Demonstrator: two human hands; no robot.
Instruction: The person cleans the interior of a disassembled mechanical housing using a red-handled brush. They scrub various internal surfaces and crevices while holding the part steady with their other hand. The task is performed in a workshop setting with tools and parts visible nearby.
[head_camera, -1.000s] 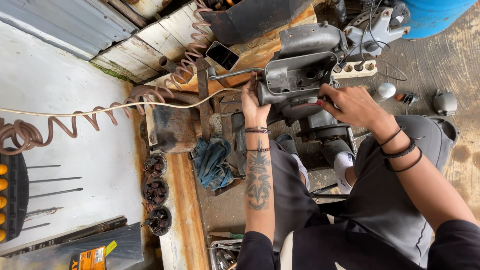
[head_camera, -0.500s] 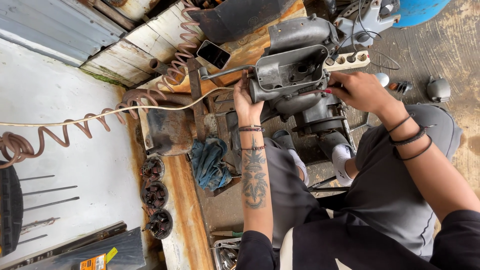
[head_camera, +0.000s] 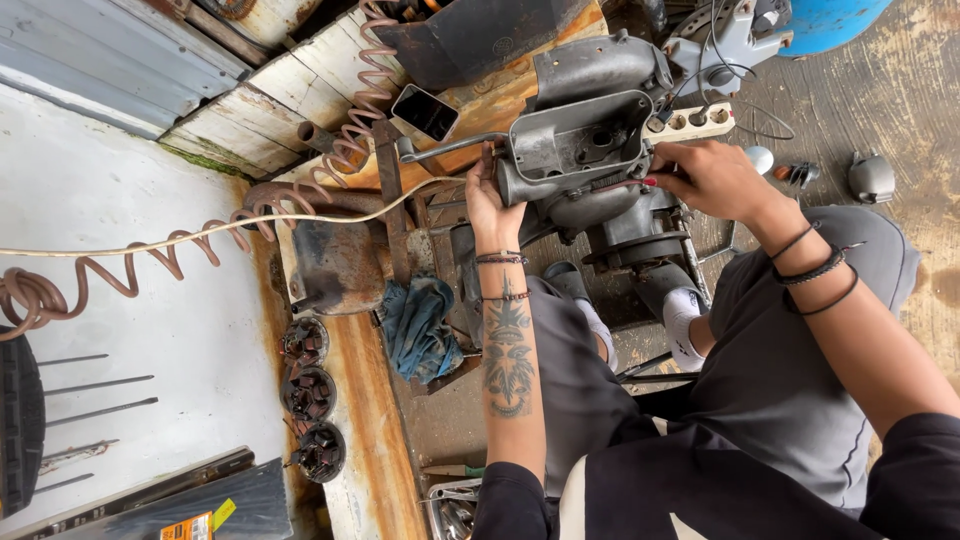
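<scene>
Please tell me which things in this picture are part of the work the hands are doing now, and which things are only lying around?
In the work:
- left hand steadying the grey metal engine casing
- right hand holding a red-handled tool against the casing

Lying about:
- blue rag
- coiled hose
- three copper-wound coils
- white power strip
- phone

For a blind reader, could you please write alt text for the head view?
A person's left hand steadies a grey metal engine casing while the right hand works a red-handled tool into it, above a rusty bench with a blue rag.
</scene>
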